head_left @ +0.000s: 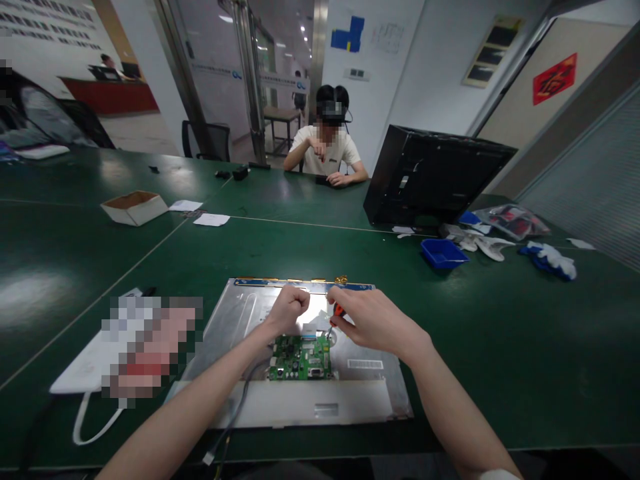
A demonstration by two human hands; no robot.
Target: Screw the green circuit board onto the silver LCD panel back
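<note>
A metal display panel [240,320] lies flat on the green table, with a green circuit board [300,360] on its middle. My right hand [367,319] is closed around a red and black screwdriver [339,311], whose tip points down at the board's upper right corner. Curled into a fist, my left hand [290,308] rests over the panel just above the board's upper left; whatever its fingers may hold is hidden. A cable [243,400] runs from the board's left side over the panel's front edge.
A white box [135,208] and papers [211,219] lie at the back left. Blurred items with a white cable [83,417] are left of the panel. A black monitor housing [435,180], blue tray [443,254] and gloves [550,259] are at the right. A person [327,150] sits opposite.
</note>
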